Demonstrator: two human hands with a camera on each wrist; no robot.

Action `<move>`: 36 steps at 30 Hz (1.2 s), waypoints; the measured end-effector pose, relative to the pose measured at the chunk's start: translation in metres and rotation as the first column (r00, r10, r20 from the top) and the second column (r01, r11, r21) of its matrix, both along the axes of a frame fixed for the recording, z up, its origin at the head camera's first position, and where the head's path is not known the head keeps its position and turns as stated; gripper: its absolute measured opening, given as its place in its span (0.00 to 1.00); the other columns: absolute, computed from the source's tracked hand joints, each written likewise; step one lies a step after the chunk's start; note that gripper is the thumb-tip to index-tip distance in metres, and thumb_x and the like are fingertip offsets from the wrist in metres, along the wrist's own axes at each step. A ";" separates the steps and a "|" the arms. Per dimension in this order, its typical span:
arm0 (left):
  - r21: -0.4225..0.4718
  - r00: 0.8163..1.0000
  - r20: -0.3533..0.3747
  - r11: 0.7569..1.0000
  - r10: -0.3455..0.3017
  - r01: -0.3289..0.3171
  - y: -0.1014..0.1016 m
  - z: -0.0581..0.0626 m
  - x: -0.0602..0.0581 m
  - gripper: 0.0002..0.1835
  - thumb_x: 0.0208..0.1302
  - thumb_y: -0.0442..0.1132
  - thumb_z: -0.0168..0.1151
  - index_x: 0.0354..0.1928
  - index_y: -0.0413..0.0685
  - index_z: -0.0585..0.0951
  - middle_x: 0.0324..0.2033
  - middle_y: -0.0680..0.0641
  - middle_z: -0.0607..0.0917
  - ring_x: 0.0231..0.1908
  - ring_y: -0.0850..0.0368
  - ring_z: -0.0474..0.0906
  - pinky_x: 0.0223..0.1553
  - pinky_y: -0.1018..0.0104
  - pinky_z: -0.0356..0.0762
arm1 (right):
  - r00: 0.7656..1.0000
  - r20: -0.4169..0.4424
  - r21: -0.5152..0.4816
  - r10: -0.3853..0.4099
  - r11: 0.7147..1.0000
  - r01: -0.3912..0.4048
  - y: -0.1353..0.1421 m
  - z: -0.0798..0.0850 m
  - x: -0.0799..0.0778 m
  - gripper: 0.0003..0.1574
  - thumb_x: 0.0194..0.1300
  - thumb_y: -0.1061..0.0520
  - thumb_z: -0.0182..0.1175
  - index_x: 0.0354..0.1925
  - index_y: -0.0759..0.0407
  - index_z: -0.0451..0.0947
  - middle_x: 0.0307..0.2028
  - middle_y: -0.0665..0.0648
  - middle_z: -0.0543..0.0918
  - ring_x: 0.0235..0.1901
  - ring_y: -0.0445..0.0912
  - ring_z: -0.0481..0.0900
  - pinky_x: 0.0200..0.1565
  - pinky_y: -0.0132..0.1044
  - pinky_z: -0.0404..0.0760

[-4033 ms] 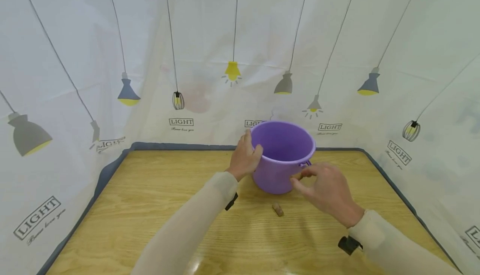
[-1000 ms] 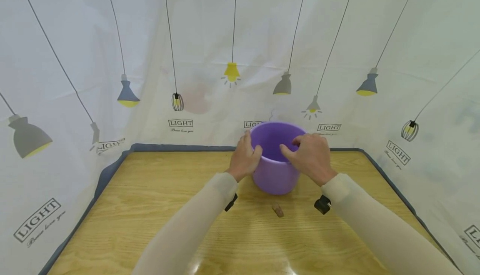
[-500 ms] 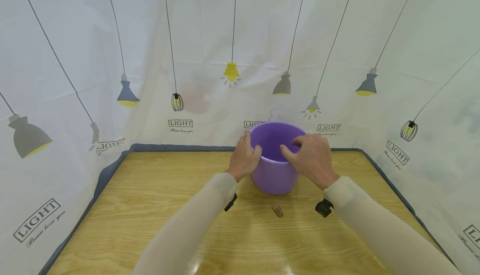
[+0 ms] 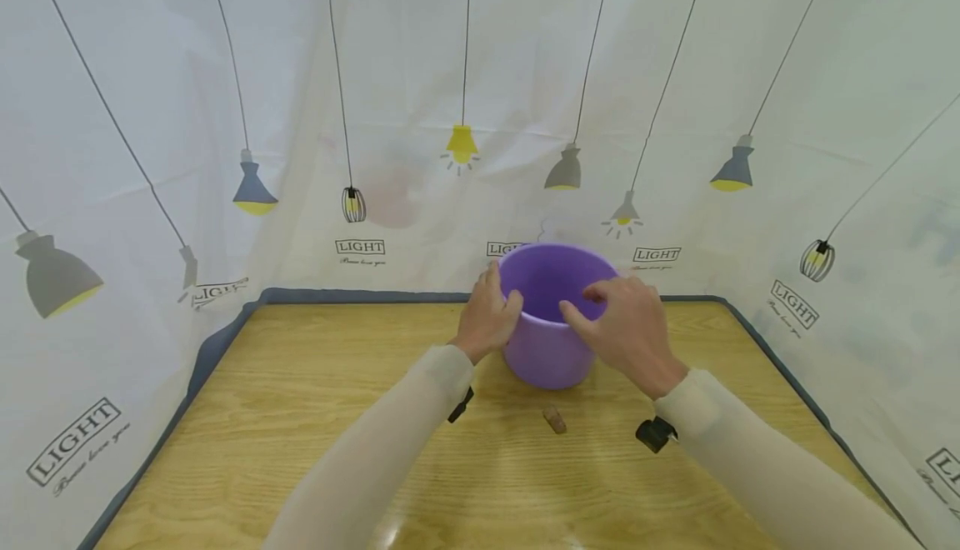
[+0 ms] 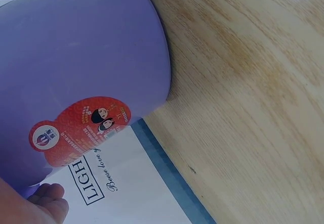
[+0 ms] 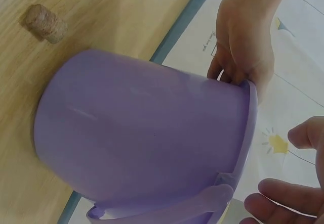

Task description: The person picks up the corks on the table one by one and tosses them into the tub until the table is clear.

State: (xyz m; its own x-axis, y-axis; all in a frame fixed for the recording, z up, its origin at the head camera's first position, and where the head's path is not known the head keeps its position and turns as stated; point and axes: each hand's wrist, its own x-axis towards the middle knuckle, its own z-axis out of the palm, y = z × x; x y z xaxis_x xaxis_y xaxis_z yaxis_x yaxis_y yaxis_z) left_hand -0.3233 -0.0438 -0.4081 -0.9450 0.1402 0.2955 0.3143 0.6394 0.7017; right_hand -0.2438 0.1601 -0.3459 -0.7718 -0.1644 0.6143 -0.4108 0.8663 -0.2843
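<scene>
A purple plastic bucket (image 4: 549,354) stands upright on the table. At its left rim, my left hand (image 4: 486,317) grips the edge; in the left wrist view a few of its fingertips (image 5: 53,193) show at the bucket's side. Over the right part of the opening is my right hand (image 4: 626,325). Its thumb and fingers (image 6: 288,193) are apart, and the right wrist view shows nothing between them. A brown cork (image 6: 45,23) lies on the wood just in front of the bucket. The bucket's bottom inside is hidden.
The wooden table (image 4: 322,417) has a blue-grey border along its far and side edges. White sheeting (image 4: 405,75) printed with lamps surrounds it. The bucket's handle (image 6: 187,209) hangs down at its right side.
Four seconds ago my right hand pinched a small brown thing beside the bucket. It has since moved over the opening, and its fingers now hold nothing. The left hand stays put.
</scene>
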 end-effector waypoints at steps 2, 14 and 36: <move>-0.006 1.000 0.001 1.000 0.002 -0.002 0.000 0.000 0.000 0.42 0.73 0.52 0.41 0.81 0.38 0.47 0.77 0.36 0.60 0.75 0.41 0.58 0.74 0.46 0.58 | 1.000 -0.007 -0.006 0.008 1.000 -0.008 0.000 -0.001 0.003 0.25 0.61 0.41 0.69 0.37 0.63 0.89 0.35 0.60 0.90 0.36 0.57 0.82 0.42 0.55 0.76; -0.016 1.000 0.009 1.000 0.000 0.000 -0.001 0.001 0.001 0.41 0.73 0.52 0.40 0.81 0.38 0.48 0.76 0.35 0.61 0.75 0.41 0.58 0.73 0.46 0.60 | 0.998 -0.052 -0.033 0.044 0.998 -0.046 0.001 -0.006 0.018 0.22 0.59 0.43 0.72 0.35 0.62 0.89 0.33 0.58 0.90 0.35 0.57 0.82 0.42 0.55 0.77; 0.003 1.000 -0.002 1.000 -0.013 0.013 -0.001 -0.001 -0.001 0.41 0.73 0.52 0.41 0.81 0.38 0.48 0.76 0.36 0.61 0.75 0.41 0.58 0.73 0.46 0.59 | 0.977 -0.164 -0.003 0.136 0.990 -0.138 0.002 -0.019 0.035 0.18 0.56 0.47 0.75 0.30 0.62 0.88 0.28 0.56 0.87 0.29 0.50 0.82 0.31 0.45 0.80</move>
